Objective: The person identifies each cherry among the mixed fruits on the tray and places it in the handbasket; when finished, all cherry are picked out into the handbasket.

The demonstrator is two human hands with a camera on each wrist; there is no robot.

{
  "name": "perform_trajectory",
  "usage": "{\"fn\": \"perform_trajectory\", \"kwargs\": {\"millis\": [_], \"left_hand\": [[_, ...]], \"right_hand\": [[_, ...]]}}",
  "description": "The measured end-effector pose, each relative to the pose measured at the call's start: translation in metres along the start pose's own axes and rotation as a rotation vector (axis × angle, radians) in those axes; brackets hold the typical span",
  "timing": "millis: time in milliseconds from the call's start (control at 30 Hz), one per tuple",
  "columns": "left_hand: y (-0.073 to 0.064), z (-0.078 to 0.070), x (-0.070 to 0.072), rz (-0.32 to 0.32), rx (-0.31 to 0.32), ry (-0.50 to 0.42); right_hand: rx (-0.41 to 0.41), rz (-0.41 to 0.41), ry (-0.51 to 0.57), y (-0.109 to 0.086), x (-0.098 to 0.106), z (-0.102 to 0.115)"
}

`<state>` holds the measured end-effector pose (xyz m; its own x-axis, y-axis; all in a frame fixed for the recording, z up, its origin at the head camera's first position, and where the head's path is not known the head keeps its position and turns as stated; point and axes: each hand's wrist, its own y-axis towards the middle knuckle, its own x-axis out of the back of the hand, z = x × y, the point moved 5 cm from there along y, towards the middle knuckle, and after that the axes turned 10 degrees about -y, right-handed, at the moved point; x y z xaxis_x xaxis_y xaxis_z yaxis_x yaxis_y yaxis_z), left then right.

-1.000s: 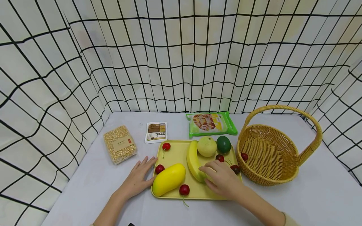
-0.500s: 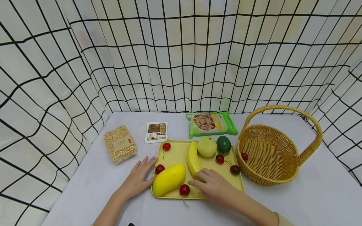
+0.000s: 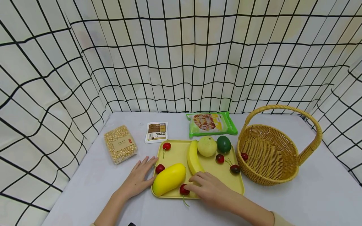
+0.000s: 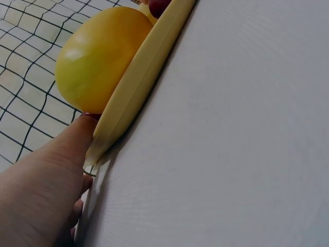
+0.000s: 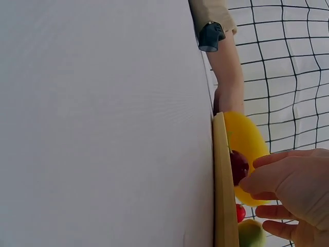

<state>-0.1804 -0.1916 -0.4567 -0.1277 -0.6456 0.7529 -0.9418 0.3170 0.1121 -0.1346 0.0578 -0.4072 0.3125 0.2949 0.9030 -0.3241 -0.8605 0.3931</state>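
Note:
My left hand (image 3: 138,180) lies with spread fingers at the left edge of the yellow tray (image 3: 174,153), its thumb close to the mango (image 3: 169,179). Near the tray's front edge, my right hand (image 3: 210,190) reaches over a red cherry (image 3: 184,189) whose stem hangs over the rim. In the right wrist view the thumb tip meets that cherry (image 5: 238,167), while the other fingers extend apart from it. A banana (image 3: 194,158) lies just beyond the right fingers. Behind it sit a pale green guava-like fruit (image 3: 207,146) and a dark green oval fruit (image 3: 223,144).
Two joined cherries (image 3: 234,169) lie at the tray's right, and others (image 3: 160,169) at its left. A wicker basket (image 3: 270,179) holding one cherry (image 3: 244,156) stands right. Behind are a green packet (image 3: 210,124), a small sachet (image 3: 156,132) and a bag of kernels (image 3: 120,144).
My right hand has moved left and toward the front, from over the banana's lower end to the front cherry. The left hand and the fruit stay where they were.

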Motion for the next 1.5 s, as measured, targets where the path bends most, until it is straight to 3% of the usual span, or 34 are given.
{"fn": "perform_trajectory", "kwargs": {"millis": [633,1033,1500], "left_hand": [[0.000,0.001,0.000,0.019,0.015,-0.005],[0.000,0.000,-0.001,0.021,0.010,0.000],[0.000,-0.001,0.001,0.022,0.009,0.002]], "right_hand": [[0.009,0.148,0.037,0.008,-0.012,0.005],[0.012,0.125,0.039,0.011,-0.016,0.004],[-0.031,0.100,0.070,0.011,-0.002,-0.003]]}}
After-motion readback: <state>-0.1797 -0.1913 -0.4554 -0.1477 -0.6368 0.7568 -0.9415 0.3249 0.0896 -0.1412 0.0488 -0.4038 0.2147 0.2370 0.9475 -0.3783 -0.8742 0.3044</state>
